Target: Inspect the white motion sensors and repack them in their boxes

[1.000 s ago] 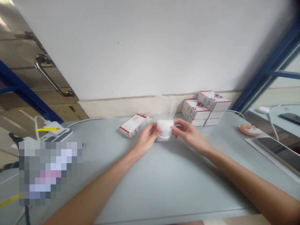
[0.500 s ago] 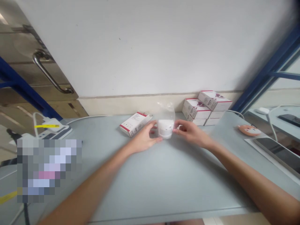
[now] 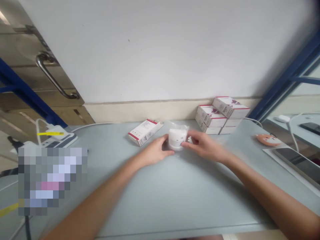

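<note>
Near the centre of the frame, a small white rounded cylinder [image 3: 177,138] is sitting upright between the two hands, with crinkled clear plastic film [image 3: 184,126] gathering over its top, just above the pale grey-blue tabletop [image 3: 160,203] or resting on it; which of these, I cannot tell. The right hand [image 3: 201,144] is grasping the cylinder from its right side, the thumb pressing against its front and the bent fingers closing in behind the edge. The left hand [image 3: 157,150] is curving in a wide C at the cylinder's left side, fingertips reaching its edge and thumb extending by its base; whether it is pressing firmly, I cannot tell. A flat white cardboard box with red edges [image 3: 145,132] is lying left of centre, near the left hand, while similar white-and-red cardboard boxes [image 3: 221,116] are standing stacked right of centre.
</note>
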Motion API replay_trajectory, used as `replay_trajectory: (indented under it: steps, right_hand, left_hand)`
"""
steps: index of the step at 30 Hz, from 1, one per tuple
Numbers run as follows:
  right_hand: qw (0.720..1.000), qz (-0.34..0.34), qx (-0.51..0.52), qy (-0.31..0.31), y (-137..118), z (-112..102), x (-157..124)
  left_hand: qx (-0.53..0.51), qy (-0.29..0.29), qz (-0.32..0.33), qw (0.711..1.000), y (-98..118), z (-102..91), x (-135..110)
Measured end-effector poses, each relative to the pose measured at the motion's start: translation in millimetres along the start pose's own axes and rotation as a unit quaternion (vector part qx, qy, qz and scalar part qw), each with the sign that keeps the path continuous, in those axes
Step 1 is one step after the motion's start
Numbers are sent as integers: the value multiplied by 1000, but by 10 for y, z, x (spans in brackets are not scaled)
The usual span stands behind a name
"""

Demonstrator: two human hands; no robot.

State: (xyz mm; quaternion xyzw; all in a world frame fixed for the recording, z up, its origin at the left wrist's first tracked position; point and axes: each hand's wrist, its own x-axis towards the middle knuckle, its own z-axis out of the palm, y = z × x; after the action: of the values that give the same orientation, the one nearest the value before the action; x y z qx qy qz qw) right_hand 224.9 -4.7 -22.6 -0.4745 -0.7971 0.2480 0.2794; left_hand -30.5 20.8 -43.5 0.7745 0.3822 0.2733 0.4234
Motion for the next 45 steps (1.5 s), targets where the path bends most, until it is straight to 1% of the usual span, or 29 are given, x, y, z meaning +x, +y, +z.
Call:
replay_trajectory:
  steps: [2, 5, 7, 10, 14, 16, 19, 23, 28, 30, 33, 35, 42, 45]
  right_hand:
    - [1000, -4, -3, -17, 31, 54, 14]
    - [999, -9, 5, -32, 46, 79, 16]
    - [999, -22, 17, -38, 30, 53, 8]
    - [998, -44, 35, -43, -1, -14, -2]
    - [998, -32, 46, -27, 10, -60, 4]
    - [998, -28, 44, -19, 39, -46, 12]
    - [999, -24, 39, -22, 85, -3, 20]
    - [999, -2, 32, -30, 123, 9, 15]
    - [998, 41, 25, -38, 100, -114, -5]
    - [997, 49, 33, -42, 79, -163, -11]
    - [997, 44, 53, -44, 55, -183, -12]
    - [996, 39, 60, -47, 55, -162, -8]
    - [996, 11, 44, -77, 133, -84, 9]
    - [995, 17, 38, -96, 164, -90, 2]
  left_hand:
    - [-22, 10, 17, 1000, 45, 3, -7]
    - [-110, 50, 49, 991, 82, 36, 16]
    - [-160, 72, 56, 983, 81, 69, 38]
    - [-200, 90, 58, 974, 74, 108, 58]
    - [-201, 122, 82, 969, 88, 127, 69]
    - [-184, 130, 93, 970, 90, 141, 70]
    - [-147, 135, 96, 975, 75, 180, 57]
    - [-123, 116, 80, 982, 54, 220, 37]
    - [-147, 107, 80, 980, 78, 176, 49]
    - [-164, 92, 89, 978, 93, 146, 48]
    - [-196, 63, 99, 974, 95, 113, 33]
    - [-206, 52, 94, 973, 77, 104, 24]
    - [-211, 9, 44, 976, -8, 122, 23]
    - [-213, 1, 33, 977, -11, 128, 23]
